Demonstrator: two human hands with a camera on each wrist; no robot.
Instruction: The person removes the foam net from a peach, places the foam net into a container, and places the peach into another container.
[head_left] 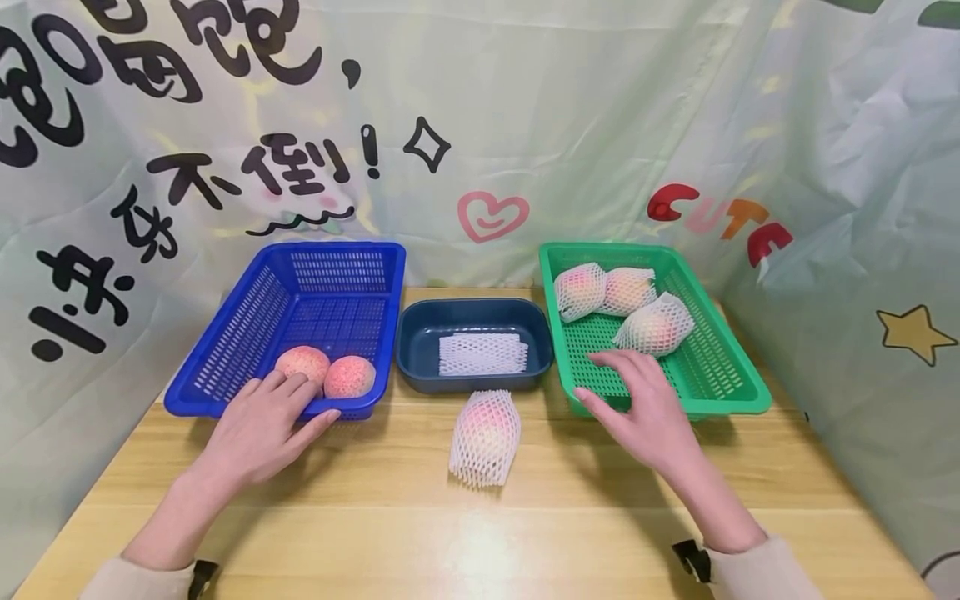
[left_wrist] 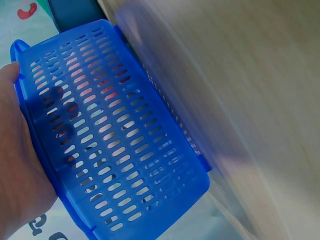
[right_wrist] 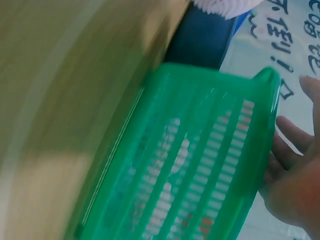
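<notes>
In the head view my left hand reaches over the front rim of the blue basket. Its fingers rest by a pink speckled peach, fingertips hidden, the thumb stretched out apart from it. Beside that lies another peach. My right hand hovers at the front of the green basket, fingers spread and holding nothing. Inside it sit three peaches in white foam nets, the nearest netted peach just beyond the fingers. Between my hands, a netted peach stands on the table.
A dark blue tub stands between the baskets, with flat white foam nets in it. All rest on a wooden table. A printed cloth hangs behind and at both sides.
</notes>
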